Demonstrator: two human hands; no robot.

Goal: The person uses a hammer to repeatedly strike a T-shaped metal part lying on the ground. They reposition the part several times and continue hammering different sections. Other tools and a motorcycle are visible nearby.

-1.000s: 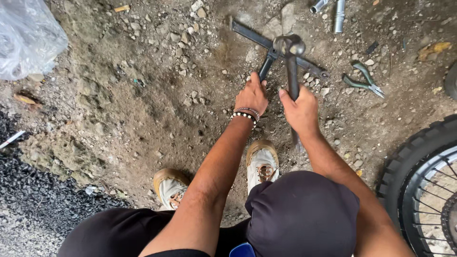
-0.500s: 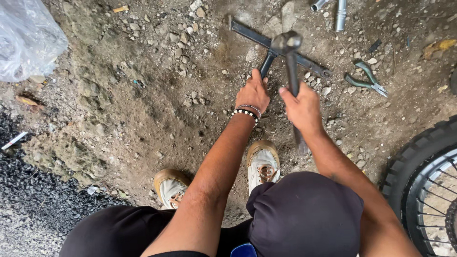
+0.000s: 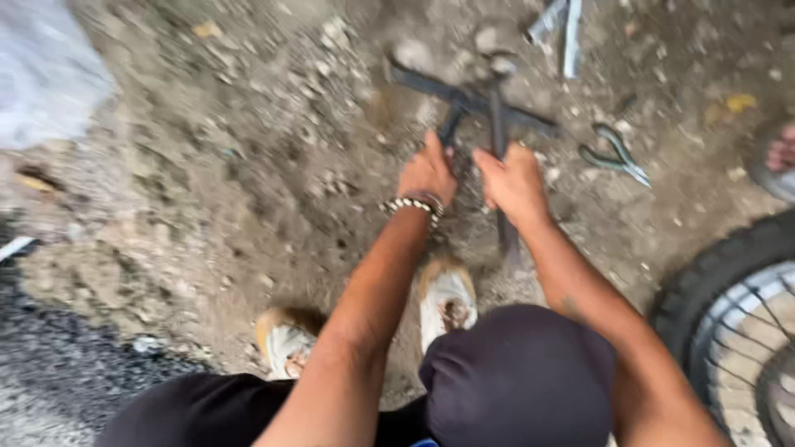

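Hands are both working on the cross wrench (image 3: 476,103), which is lying on the dirt ground (image 3: 248,182) just ahead of your shoes. Your left hand (image 3: 428,172) is closing around the lower-left arm of the wrench, and your right hand (image 3: 513,184) is clenching around the long arm that is running down toward your feet. The picture is blurred, so I cannot tell how firmly the fingers are wrapping.

To do this well, I think you are needing a full grasp on each arm, not only the fingertips, because the metal is looking dusty and may slip. Be keeping your wrists straight and your shoes (image 3: 447,302) planted apart from the long arm, so it is not catching them when the wrench is turning or lifting.

To the right of the wrench, pliers (image 3: 617,156) are lying near but not touching it. Farther right and nearer to you, a tyre (image 3: 712,273) is standing. Above the wrench, two metal pieces (image 3: 563,25) are resting apart from it.
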